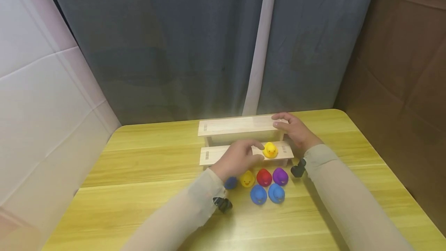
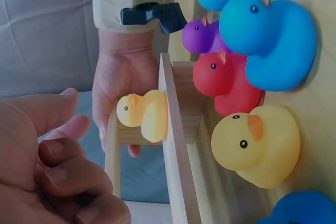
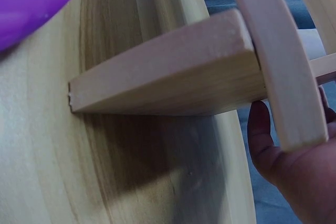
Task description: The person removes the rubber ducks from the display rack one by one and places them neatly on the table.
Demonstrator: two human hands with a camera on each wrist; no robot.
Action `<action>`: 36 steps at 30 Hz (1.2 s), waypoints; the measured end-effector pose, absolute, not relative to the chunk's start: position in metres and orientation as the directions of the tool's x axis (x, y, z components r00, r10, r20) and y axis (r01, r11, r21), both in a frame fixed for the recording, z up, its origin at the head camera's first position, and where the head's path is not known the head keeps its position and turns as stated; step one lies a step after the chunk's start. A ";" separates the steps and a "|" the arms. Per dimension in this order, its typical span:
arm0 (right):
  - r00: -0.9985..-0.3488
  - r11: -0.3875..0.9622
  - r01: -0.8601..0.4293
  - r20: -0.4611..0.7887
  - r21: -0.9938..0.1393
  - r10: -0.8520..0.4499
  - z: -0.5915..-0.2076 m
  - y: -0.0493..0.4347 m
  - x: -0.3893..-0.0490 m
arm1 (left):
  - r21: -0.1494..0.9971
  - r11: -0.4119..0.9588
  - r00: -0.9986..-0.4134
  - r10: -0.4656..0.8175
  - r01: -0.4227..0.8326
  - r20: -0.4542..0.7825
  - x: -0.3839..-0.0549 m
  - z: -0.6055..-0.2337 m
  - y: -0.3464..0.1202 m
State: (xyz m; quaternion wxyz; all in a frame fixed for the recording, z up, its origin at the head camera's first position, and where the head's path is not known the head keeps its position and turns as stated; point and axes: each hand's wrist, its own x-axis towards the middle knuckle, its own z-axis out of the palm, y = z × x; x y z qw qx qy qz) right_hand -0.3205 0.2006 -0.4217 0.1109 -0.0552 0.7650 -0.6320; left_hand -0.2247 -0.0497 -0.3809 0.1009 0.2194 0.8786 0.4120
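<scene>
My left hand (image 1: 240, 157) hovers over the lower wooden stand (image 1: 216, 152), thumb and forefinger apart, just left of a yellow rubber duck (image 1: 270, 150) that sits on the board. In the left wrist view its fingers (image 2: 79, 177) are loosely bent with nothing between them, apart from that duck. At the right end of the taller wooden stand (image 1: 237, 125), my right hand (image 1: 296, 131) grips the board's end. The right wrist view shows part of this hand (image 3: 299, 171) beyond the lower stand's end; its fingertips are partly hidden.
In front of the stands on the wood-grain table (image 1: 146, 200) are a yellow duck (image 1: 247, 179), a red duck (image 1: 264, 177), a purple duck (image 1: 280, 176) and blue ducks (image 1: 258, 194). One dark blue duck (image 1: 230, 183) is partly behind my left wrist. A grey curtain (image 1: 156, 49) hangs behind.
</scene>
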 end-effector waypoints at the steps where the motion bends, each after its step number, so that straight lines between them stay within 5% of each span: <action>1: -0.969 0.199 0.053 -0.098 -0.979 -0.225 -0.422 0.201 -0.321 | 0.774 0.564 -0.886 0.463 0.289 -0.006 -0.227 -0.381 -0.048; 36: -0.970 0.197 0.006 -0.054 -0.980 -0.238 -0.424 0.201 -0.321 | 0.698 0.647 -0.888 0.459 0.306 -0.036 -0.262 -0.400 -0.012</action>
